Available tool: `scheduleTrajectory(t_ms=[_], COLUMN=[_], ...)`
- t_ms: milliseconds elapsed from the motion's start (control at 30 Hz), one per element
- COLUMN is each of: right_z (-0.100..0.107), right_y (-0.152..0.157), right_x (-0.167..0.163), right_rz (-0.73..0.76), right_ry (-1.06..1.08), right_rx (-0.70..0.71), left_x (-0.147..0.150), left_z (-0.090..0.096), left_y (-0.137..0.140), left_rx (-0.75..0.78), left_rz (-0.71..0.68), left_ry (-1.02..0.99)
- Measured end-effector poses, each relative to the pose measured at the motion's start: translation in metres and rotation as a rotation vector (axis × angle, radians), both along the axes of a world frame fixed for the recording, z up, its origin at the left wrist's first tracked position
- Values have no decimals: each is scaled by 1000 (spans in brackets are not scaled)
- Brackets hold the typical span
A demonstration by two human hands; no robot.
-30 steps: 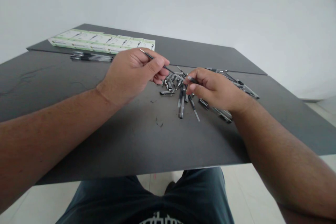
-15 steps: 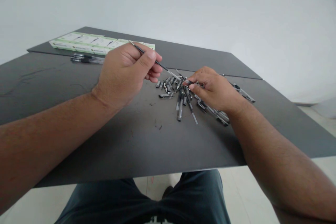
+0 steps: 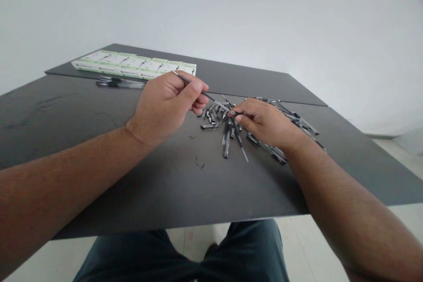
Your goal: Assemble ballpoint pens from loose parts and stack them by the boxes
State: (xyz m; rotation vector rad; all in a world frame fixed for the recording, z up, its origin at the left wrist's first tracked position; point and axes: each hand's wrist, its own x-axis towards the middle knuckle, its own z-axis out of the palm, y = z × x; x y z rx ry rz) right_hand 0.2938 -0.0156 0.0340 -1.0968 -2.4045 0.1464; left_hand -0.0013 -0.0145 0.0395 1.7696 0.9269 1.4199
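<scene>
My left hand (image 3: 168,108) pinches a thin pen refill (image 3: 210,97) between thumb and fingers. Its metal tip points up and left, and its clear end slants down toward my right hand (image 3: 266,120). That hand is closed on a pen barrel (image 3: 235,113), whose dark round end faces the refill; the rest is hidden by the fingers. The refill's end is very near the barrel, and I cannot tell whether they touch. Under both hands lies a pile of black pen caps (image 3: 209,127), loose refills (image 3: 242,149) and clear barrels (image 3: 226,144).
White and green boxes (image 3: 122,70) stand in a row at the back left of the dark table (image 3: 158,185). A bundle of pens (image 3: 119,83) lies in front of them. More clear pen parts (image 3: 306,125) are spread beyond my right wrist. The table's front edge is above my knees.
The view has tilted and shifted slightly. My left hand has moved a little right with the refill, and my right hand a little left, so they are somewhat closer. Both keep their holds.
</scene>
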Motion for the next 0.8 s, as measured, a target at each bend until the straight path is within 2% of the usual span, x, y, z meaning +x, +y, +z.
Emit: scheduleTrajectory(t_ms=[800], right_z=[3], right_y=[-2], right_x=[-4], right_rz=[10], right_ry=[-37], right_rx=[-9], left_x=[1], left_z=[-2], left_y=[-2], left_rx=[-23], left_rz=[-52], left_ry=[49])
